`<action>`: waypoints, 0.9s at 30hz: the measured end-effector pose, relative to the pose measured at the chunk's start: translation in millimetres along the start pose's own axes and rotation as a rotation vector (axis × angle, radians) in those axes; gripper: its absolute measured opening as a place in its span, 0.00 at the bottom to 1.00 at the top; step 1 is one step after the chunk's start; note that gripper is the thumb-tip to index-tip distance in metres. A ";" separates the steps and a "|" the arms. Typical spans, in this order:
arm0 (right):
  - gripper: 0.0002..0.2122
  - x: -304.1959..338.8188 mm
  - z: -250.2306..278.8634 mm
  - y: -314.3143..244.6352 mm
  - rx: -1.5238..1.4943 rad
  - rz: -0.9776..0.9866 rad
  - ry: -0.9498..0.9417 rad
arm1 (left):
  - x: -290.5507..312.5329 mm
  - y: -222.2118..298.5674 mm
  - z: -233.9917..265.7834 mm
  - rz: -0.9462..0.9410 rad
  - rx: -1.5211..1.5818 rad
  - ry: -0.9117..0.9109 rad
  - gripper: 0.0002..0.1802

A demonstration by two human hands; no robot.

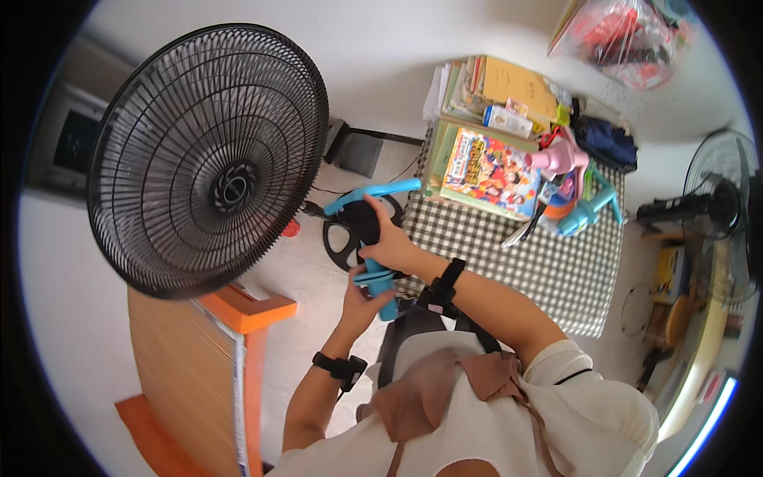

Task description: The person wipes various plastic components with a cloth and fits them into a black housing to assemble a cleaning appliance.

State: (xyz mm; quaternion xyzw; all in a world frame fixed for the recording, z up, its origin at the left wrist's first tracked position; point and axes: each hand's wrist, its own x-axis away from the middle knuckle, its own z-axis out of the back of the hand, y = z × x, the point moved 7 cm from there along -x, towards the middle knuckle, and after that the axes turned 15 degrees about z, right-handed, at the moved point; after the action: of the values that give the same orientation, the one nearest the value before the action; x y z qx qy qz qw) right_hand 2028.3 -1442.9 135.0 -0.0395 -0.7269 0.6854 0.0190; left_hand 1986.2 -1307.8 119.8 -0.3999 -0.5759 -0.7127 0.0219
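Both my hands are closed around a blue and black device with a handle, ring-like collars and a dark upper part. Its exact kind is not clear. My left hand wraps the lower blue handle. Higher up, my right hand grips it beside the dark part, its fingers partly hiding it. A curved blue bar reaches across just above my right hand; how it joins the device is hard to make out. Behind my hands, low down, shows a black spoked round base.
A large black standing fan looms at the left. On the right, a checkered table holds books, a pink device and a turquoise one. An orange-edged wooden panel stands at lower left, another fan far right.
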 end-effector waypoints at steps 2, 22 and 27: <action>0.44 -17.2 -19.1 21.9 0.181 -0.091 -0.036 | -12.0 -14.5 35.1 0.112 -0.096 -0.192 0.36; 0.43 -115.5 -110.2 247.8 0.097 -0.520 0.048 | -347.5 -108.6 267.8 -0.043 -0.185 0.328 0.20; 0.42 -114.7 -105.6 249.8 0.083 -0.566 0.071 | -354.2 -114.2 276.6 -0.118 -0.132 0.408 0.17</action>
State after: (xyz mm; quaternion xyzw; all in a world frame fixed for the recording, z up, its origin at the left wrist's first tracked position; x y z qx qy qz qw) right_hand 2159.1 -1333.1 -105.0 0.1417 -0.6792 0.6801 0.2367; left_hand 2321.2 -1189.7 -178.2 -0.2137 -0.5340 -0.8151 0.0697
